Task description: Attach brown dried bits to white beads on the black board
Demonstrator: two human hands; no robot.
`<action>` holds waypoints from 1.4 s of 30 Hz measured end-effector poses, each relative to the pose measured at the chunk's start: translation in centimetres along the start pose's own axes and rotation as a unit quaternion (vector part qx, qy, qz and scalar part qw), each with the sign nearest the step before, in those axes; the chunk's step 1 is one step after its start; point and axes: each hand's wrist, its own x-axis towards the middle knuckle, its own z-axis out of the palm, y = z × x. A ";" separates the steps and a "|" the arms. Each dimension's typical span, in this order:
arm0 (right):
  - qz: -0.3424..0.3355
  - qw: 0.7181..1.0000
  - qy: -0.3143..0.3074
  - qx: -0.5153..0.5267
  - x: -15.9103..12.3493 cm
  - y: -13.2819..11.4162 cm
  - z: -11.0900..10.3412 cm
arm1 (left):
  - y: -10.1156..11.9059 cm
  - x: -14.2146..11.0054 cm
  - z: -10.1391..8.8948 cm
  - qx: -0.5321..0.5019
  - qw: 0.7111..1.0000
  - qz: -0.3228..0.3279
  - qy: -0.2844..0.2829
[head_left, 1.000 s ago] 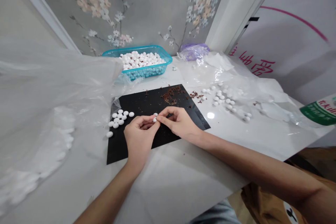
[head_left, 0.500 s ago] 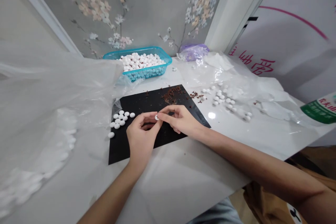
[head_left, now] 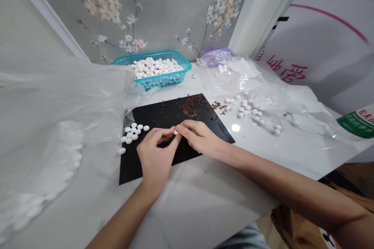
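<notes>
My left hand and my right hand meet over a black mat on the white table. Their fingertips pinch one small white round seed between them. Both hands are closed around it. A cluster of several white seeds lies on the mat's left edge, close to my left hand. Dark red-brown husk bits are scattered on the far part of the mat.
A teal basket full of white seeds stands at the back. Clear plastic sheeting with white seeds under it covers the left. More plastic with loose seeds lies right. A purple bag sits by the wall, a green-labelled pack far right.
The hands stay pinched on the seed. My right fingers have curled lower over it, and both hands shifted slightly.
</notes>
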 end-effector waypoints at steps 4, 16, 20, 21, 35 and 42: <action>0.035 0.997 -0.024 0.058 0.1 0.3 0.2 | -0.1 0.2 -0.1 0.021 0.999 0.015 -0.025; 0.147 0.936 -0.082 0.309 0.3 -0.2 -0.8 | 0.0 0.3 -0.2 -0.057 0.997 0.023 -0.046; 0.148 0.932 -0.089 0.317 0.2 0.1 -0.8 | 0.0 0.3 -0.2 -0.059 0.997 0.036 -0.045; 0.149 0.932 -0.089 0.318 0.2 0.3 -0.7 | 0.0 0.3 -0.2 -0.061 0.996 0.036 -0.045; 0.255 0.910 0.168 -0.280 1.4 -0.9 -12.1 | -0.3 1.0 -0.1 -0.129 0.981 -0.137 -0.041; 0.275 0.875 0.126 -0.379 1.7 1.4 -12.4 | -0.4 1.4 -0.3 -0.095 0.985 -0.142 -0.011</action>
